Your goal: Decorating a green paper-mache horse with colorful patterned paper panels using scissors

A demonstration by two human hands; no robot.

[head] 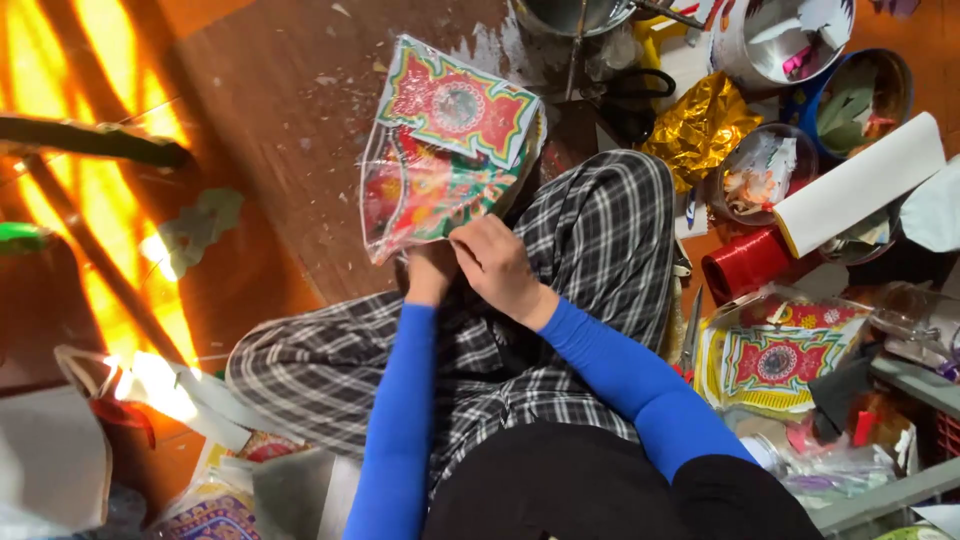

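Note:
A clear plastic packet (440, 150) holding bright red, green and yellow printed paper cut-outs is held up over my crossed legs in checked trousers. My left hand (430, 268) grips the packet's lower edge from underneath. My right hand (495, 262) pinches the same lower edge just to the right, fingers curled on the plastic. Both arms wear blue sleeves. The top cut-out sticks out of the packet at an angle.
To the right lie more printed sheets (775, 362), a red ribbon spool (745, 264), a white paper roll (860, 182), gold foil (700, 125), scissors (692, 335) and several bowls and buckets of scraps. Bags sit at the lower left on the brown floor (280, 110).

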